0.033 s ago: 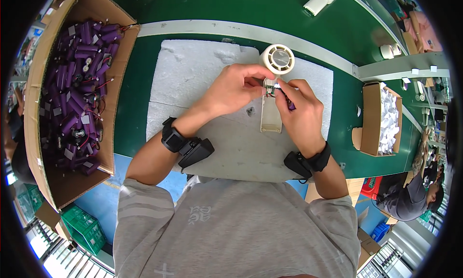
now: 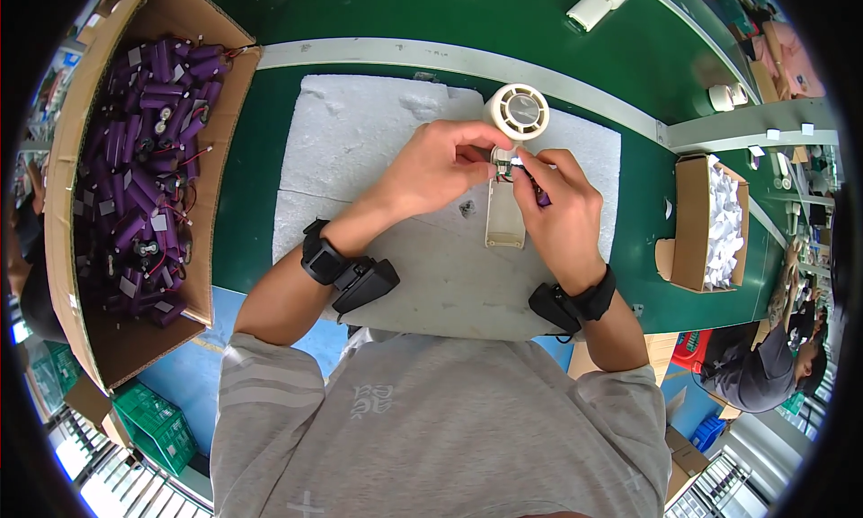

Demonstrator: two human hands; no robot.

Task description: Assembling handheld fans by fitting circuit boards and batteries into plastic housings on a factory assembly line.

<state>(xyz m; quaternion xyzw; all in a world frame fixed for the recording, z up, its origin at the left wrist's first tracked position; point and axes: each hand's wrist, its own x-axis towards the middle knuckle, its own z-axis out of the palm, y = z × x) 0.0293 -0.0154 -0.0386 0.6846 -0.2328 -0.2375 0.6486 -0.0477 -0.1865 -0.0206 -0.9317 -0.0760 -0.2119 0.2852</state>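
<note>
A cream handheld fan (image 2: 505, 217) lies on a foam board (image 2: 346, 122), its round head away from me and its handle open toward me. My left hand (image 2: 431, 169) steadies the fan just below the head, thumb and forefinger closed around its upper handle. Between the hands, a small green circuit board (image 2: 502, 161) shows inside. My right hand (image 2: 568, 208) pinches a small white connector (image 2: 516, 161) at the board. Part of a purple battery (image 2: 543, 197) shows under the right fingers; the rest is hidden, and whether the connector is seated I cannot tell.
To the left stands a cardboard box (image 2: 229, 149) of purple batteries with wires. A smaller box (image 2: 690, 221) of white pieces sits at right. Another fan (image 2: 598, 3) lies beyond the metal rail (image 2: 378, 49). A person in dark clothing (image 2: 755, 374) is at the far right.
</note>
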